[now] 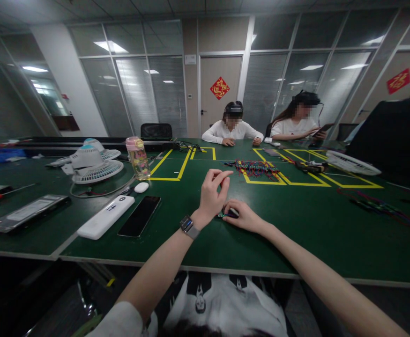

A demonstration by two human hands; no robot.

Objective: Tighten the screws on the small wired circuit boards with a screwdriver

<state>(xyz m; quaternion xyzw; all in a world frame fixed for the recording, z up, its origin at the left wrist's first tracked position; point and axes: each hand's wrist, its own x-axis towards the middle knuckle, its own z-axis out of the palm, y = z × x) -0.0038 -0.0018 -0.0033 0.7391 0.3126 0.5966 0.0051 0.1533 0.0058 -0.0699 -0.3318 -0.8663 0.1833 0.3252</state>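
Observation:
My left hand [213, 193], with a watch [189, 226] on its wrist, is raised over the green table. Its thumb and fingers are bent close together; a small reddish spot shows between them, too small to name. Just right of it, my right hand [244, 216] rests low on the tabletop, fingers closed around a small circuit board [220, 215]. A dark part shows under these fingers, and much of the board is hidden. Beyond both hands lies a pile of small boards with red and blue wires [256, 169].
Left of my arms are a black phone [139, 216], a white power bank [106, 217], a white case [141, 187], a bottle [137, 159] and fans [97, 171]. More wired boards [383, 208] lie right. Yellow tape [306, 184] marks the table. Two people sit opposite.

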